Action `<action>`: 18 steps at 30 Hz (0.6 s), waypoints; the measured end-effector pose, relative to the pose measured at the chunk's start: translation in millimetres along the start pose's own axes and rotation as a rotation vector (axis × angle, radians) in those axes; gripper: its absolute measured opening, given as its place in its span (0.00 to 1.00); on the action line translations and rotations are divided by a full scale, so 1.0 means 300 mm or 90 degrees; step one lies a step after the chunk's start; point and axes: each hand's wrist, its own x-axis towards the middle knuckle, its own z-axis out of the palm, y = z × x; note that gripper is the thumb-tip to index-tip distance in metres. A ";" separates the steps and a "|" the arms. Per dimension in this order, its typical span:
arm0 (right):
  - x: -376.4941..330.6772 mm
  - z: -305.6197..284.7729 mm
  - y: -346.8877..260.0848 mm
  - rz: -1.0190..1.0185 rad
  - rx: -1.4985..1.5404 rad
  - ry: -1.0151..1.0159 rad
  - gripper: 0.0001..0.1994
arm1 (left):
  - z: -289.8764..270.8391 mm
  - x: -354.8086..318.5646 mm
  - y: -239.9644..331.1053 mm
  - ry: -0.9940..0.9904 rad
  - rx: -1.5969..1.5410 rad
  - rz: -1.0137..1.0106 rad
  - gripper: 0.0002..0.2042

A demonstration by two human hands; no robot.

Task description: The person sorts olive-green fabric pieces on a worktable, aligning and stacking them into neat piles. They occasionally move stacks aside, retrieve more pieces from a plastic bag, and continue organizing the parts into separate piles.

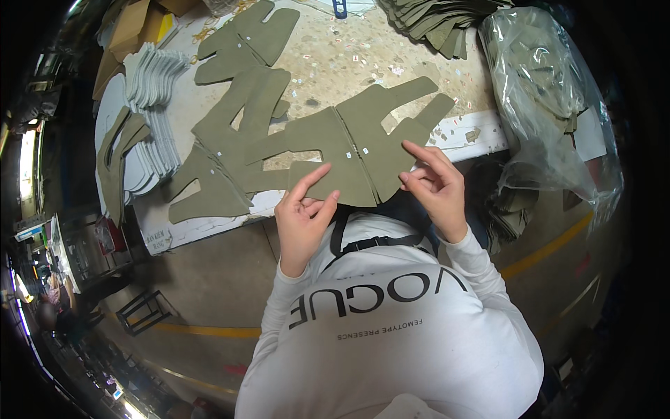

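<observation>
Two olive-green cut fabric pieces [317, 140] lie side by side in front of me, split by a narrow seam-like gap. Each has prong-shaped arms and a small white label near the gap. My left hand [303, 220] is over the near left edge, index finger stretched out and thumb apart, the other fingers curled. At the near right edge, my right hand [441, 192] has its index finger extended away from the thumb. I see nothing held in either hand. Contact between fingertips and fabric is hard to tell.
More labelled olive pieces [216, 157] overlap to the left, others [248, 42] beyond. Pale stacked pieces [150, 126] line the left side, beside a cardboard box [136, 31]. An olive stack [433, 24] sits far right, near a clear plastic bag [541, 84]. Loose labels dot the table [342, 59].
</observation>
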 end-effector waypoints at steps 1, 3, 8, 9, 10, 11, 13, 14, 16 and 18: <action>-0.003 0.002 0.004 -0.006 -0.017 0.001 0.22 | 0.005 0.001 -0.004 0.008 0.008 0.009 0.20; -0.007 0.007 0.009 -0.021 -0.029 0.002 0.21 | 0.019 0.003 -0.007 0.034 0.023 0.036 0.20; -0.012 -0.009 -0.018 -0.120 -0.292 -0.019 0.23 | 0.022 -0.013 0.034 0.111 0.133 0.028 0.18; -0.012 -0.016 -0.029 -0.177 -0.380 -0.023 0.24 | 0.012 -0.019 0.050 0.125 0.115 0.024 0.17; -0.017 -0.023 -0.042 -0.213 -0.430 -0.068 0.25 | -0.005 -0.017 0.065 0.123 0.116 -0.013 0.16; -0.013 -0.026 -0.050 -0.285 -0.520 -0.106 0.23 | -0.030 -0.012 0.082 0.115 0.110 -0.007 0.16; -0.005 -0.022 -0.056 -0.362 -0.618 -0.141 0.22 | -0.060 -0.005 0.107 0.076 0.123 -0.038 0.15; 0.002 -0.015 -0.054 -0.368 -0.628 -0.137 0.22 | -0.057 -0.002 0.111 0.031 0.076 -0.029 0.16; 0.008 -0.007 -0.048 -0.348 -0.600 -0.111 0.22 | -0.027 0.013 0.112 -0.026 0.006 -0.062 0.17; 0.007 -0.003 -0.043 -0.294 -0.523 -0.070 0.22 | 0.015 0.042 0.110 -0.076 -0.018 -0.010 0.21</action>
